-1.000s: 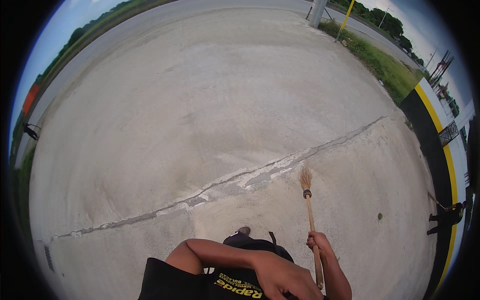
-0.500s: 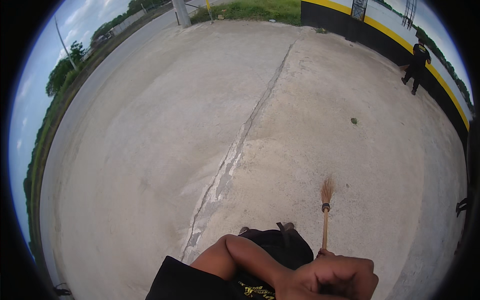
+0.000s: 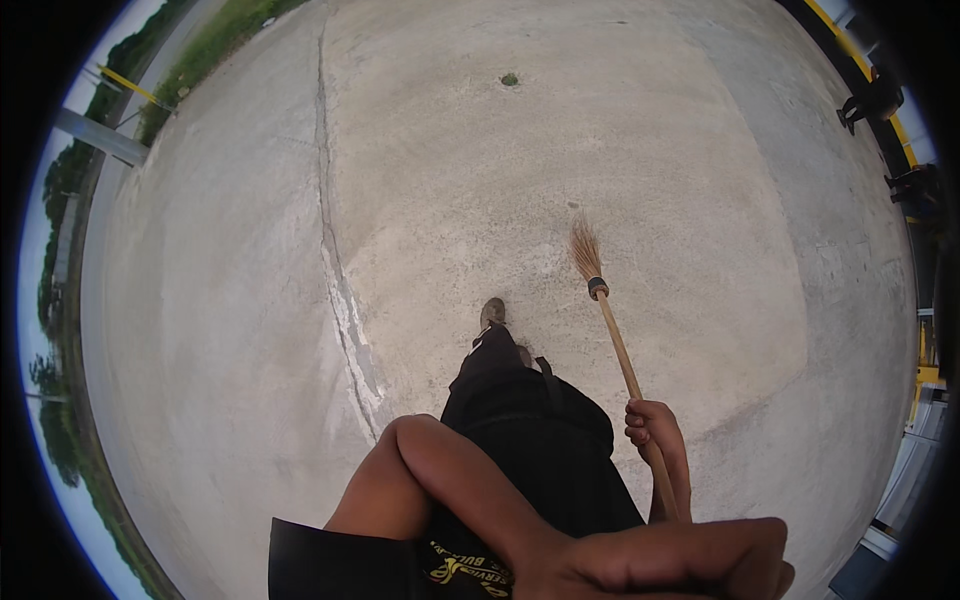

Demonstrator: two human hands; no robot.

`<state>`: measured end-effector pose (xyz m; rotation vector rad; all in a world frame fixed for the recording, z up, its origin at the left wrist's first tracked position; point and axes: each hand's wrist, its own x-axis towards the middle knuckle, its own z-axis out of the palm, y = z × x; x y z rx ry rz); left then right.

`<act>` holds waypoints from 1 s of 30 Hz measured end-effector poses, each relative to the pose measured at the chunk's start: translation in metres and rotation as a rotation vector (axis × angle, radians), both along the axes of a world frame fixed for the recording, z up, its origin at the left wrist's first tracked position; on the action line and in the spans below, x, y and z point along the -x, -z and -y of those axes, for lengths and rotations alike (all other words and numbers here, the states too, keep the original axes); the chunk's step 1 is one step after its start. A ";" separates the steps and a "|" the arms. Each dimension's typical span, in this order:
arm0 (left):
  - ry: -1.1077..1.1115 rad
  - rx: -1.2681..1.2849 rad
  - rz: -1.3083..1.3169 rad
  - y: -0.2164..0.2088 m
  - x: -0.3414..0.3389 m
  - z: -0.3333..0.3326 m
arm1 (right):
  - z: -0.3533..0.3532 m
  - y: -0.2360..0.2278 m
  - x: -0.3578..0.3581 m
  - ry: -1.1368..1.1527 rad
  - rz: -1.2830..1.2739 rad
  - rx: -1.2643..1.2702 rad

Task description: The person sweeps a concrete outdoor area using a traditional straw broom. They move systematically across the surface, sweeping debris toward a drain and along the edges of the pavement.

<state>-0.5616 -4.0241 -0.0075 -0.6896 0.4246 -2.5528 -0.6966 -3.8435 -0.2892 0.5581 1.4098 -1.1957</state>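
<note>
A broom (image 3: 620, 350) with a pale wooden handle, a dark binding and thin brown bristles slants over the concrete ahead of me, to the right. My right hand (image 3: 655, 425) is closed around the middle of its handle. Across my body, my left arm reaches over to the right, and my left hand (image 3: 690, 556) is curled shut close to the camera. It covers the upper end of the handle, and what its fingers hold is hidden. The bristles point away from me, at the concrete, near a small dark speck (image 3: 573, 205).
Pale concrete (image 3: 430, 190) spreads around my feet, with a long rough crack (image 3: 326, 220) on the left. A small green clump (image 3: 510, 79) lies ahead. Two people in dark clothes (image 3: 872, 98) are at the far right by a black-and-yellow wall (image 3: 845, 38). A grey post (image 3: 108, 138) stands far left.
My view has turned right and tilted further down. The broom's bristles now lean left, and more of the handle and my right hand shows. One shoe has stepped forward.
</note>
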 end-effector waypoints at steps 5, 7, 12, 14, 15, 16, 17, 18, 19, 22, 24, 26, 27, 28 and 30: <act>0.367 0.326 -0.293 0.040 0.067 0.018 | 0.017 -0.004 0.061 0.082 -0.060 0.035; 0.357 0.483 -0.363 0.049 0.093 0.034 | 0.035 0.003 0.097 0.099 -0.061 0.054; 0.146 0.800 -0.529 0.052 0.163 0.095 | 0.102 0.011 0.200 0.109 -0.139 0.037; 0.200 0.966 -0.706 0.061 0.201 0.128 | 0.112 0.004 0.245 0.117 -0.187 -0.028; 0.226 1.045 -0.819 0.067 0.220 0.143 | 0.111 0.000 0.267 0.147 -0.209 -0.035; 0.237 1.124 -0.928 0.071 0.240 0.158 | 0.112 -0.006 0.290 0.166 -0.231 -0.045; 0.193 1.300 -1.019 0.084 0.253 0.166 | 0.104 -0.001 0.306 0.168 -0.228 -0.046; 0.121 1.463 -1.120 0.094 0.265 0.187 | 0.100 -0.009 0.328 0.159 -0.298 -0.087; 0.147 1.472 -1.088 0.109 0.279 0.201 | 0.094 -0.011 0.346 0.146 -0.347 -0.124; 0.381 1.158 -0.762 0.173 0.328 0.236 | 0.093 -0.008 0.408 0.071 -0.458 -0.177; 0.575 1.246 0.090 0.226 0.376 0.222 | 0.104 0.006 0.458 0.104 -0.498 -0.203; 0.684 1.502 0.815 0.287 0.434 0.205 | 0.129 0.035 0.506 0.148 -0.512 -0.199; 0.835 1.458 0.997 0.318 0.460 0.195 | 0.147 0.058 0.530 0.149 -0.505 -0.194; 1.009 1.255 1.000 0.350 0.481 0.189 | 0.165 0.086 0.551 0.184 -0.518 -0.217; 1.022 0.961 1.019 0.404 0.512 0.179 | 0.212 0.156 0.585 0.094 -0.505 -0.255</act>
